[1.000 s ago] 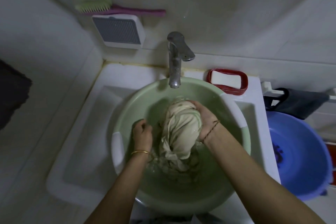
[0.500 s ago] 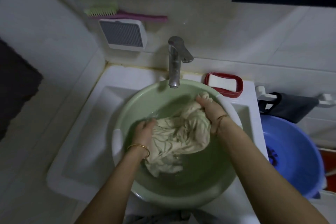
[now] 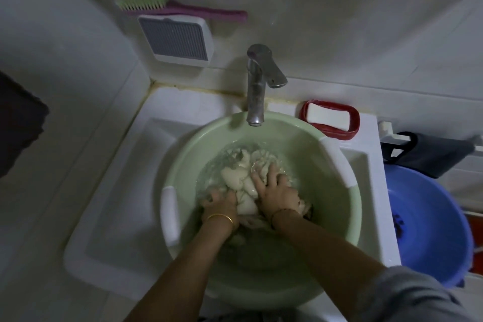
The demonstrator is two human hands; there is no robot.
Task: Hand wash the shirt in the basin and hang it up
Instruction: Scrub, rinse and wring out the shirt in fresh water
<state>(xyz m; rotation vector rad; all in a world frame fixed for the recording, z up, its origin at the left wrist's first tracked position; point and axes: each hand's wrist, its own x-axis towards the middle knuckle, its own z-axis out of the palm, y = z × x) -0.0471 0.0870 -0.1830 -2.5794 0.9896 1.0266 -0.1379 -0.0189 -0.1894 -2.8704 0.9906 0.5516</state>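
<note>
Head view: shirt in basin, left hand clutching it, right hand pressing flat (washing step). Next, likely: knead, then wring.

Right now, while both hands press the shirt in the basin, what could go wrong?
1. The green basin sits on the sink and juts over its front edge; hard pressing by the left hand and right hand on the shirt might tip it.
2. Water may splash out over the rim.
3. The tap hangs just above the basin; lifting hands could knock it.
</note>
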